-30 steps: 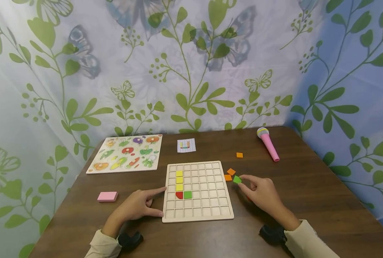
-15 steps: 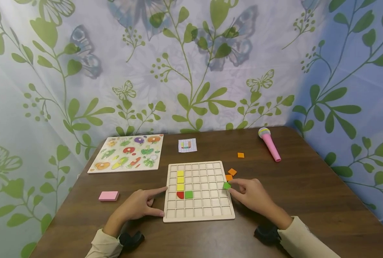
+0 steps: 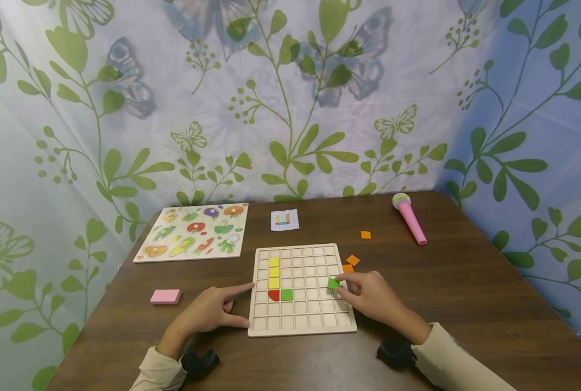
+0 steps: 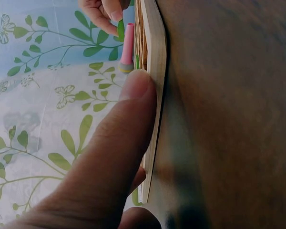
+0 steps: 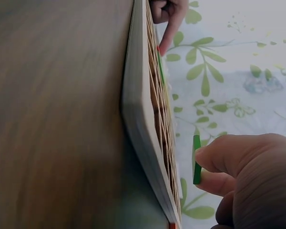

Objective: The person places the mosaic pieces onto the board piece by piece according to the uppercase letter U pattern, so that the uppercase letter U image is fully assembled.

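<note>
Green tile (image 3: pixel 333 283) pinched between thumb and index finger, your right hand (image 3: pixel 372 297) hovers over the right side of the wooden grid board (image 3: pixel 301 308). Your left hand (image 3: pixel 208 309) is unclenched, its extended thumb and forefinger touching the board's left edge. Three yellow tiles (image 3: pixel 273 272), a red piece (image 3: pixel 273 295) and another green square (image 3: pixel 286 295) sit in the board's cells.
</note>
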Motion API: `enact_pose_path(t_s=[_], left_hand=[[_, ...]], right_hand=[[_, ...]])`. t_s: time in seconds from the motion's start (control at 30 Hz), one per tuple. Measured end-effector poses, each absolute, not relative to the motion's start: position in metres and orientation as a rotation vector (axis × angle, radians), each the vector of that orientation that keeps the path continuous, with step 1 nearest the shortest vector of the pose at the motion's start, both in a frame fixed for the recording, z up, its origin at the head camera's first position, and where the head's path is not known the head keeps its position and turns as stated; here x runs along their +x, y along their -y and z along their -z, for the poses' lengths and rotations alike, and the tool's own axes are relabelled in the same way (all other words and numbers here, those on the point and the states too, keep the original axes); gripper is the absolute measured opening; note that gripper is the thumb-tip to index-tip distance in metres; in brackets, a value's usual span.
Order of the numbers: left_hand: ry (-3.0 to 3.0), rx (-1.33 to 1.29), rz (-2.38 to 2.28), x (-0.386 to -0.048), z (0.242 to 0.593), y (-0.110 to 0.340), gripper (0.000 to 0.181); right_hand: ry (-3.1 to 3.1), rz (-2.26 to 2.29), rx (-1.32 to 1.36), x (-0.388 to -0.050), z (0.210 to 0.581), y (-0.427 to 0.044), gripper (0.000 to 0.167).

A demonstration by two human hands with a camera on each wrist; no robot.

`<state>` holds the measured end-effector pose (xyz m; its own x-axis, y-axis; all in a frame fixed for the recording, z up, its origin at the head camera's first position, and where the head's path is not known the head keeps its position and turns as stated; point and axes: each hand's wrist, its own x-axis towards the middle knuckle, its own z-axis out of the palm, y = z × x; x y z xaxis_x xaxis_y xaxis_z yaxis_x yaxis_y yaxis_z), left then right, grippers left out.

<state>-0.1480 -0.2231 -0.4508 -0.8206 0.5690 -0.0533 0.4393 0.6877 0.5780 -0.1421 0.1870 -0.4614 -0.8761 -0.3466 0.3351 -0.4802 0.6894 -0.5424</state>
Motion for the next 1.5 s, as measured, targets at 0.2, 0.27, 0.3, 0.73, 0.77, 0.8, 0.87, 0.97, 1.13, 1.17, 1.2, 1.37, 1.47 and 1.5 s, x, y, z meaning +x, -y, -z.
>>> enact_pose_path(t_s=[0.2,0.27,0.3,0.73,0.77,0.8,0.87,0.97,1.13,1.17,1.2,1.37,1.47,1.5], left_hand=[[-2.68,0.81,-0.808,-0.151,0.453,0.222,0.086],[-2.682,0.81,-0.804,-0.151,0.453,0.222,0.086],[-2.684,0.81,-0.801,-0.151,0.453,0.222,0.086],[-2.679,0.806,-0.81,-0.149,0.452,0.222,0.086],[-2.678,0.804,-0.81,-0.149,0.452,0.222,0.086],[-2.677,0.806,-0.81,-0.149,0.452,0.222,0.086],[-2.678,0.801,-0.803,-0.148,0.452,0.223,0.086],[-2.677,0.788,-0.796,-0.148,0.453,0.223,0.087],[-2.679,0.77,-0.788,-0.149,0.453,0.223,0.087],[-2.679,0.77,-0.787,-0.149,0.453,0.223,0.086],[-2.679,0.772,-0.786,-0.149,0.453,0.223,0.086],[-2.679,0.781,-0.785,-0.15,0.452,0.223,0.087],[-2.679,0.772,-0.785,-0.15,0.451,0.223,0.086],[-2.679,0.763,-0.782,-0.15,0.451,0.223,0.086]], right_hand=[[2.658,-0.909,0.782,-0.145,0.462,-0.178,0.023],[2.657,-0.896,0.801,-0.145,0.462,-0.175,0.022],[2.657,-0.888,0.812,-0.146,0.462,-0.173,0.02],[2.744,-0.905,0.875,-0.145,0.462,-0.156,0.021],[2.742,-0.906,0.875,-0.145,0.462,-0.156,0.021],[2.738,-0.907,0.875,-0.145,0.462,-0.155,0.021],[2.735,-0.91,0.872,-0.144,0.462,-0.154,0.02],[2.739,-0.904,0.872,-0.144,0.462,-0.151,0.02],[2.77,-0.907,0.878,-0.145,0.461,-0.146,0.019],[2.774,-0.911,0.881,-0.145,0.461,-0.145,0.019],[2.776,-0.912,0.885,-0.145,0.462,-0.143,0.019],[2.772,-0.911,0.908,-0.148,0.463,-0.139,0.019],[2.768,-0.905,0.918,-0.149,0.463,-0.136,0.019],[2.771,-0.9,0.919,-0.149,0.463,-0.135,0.019]])
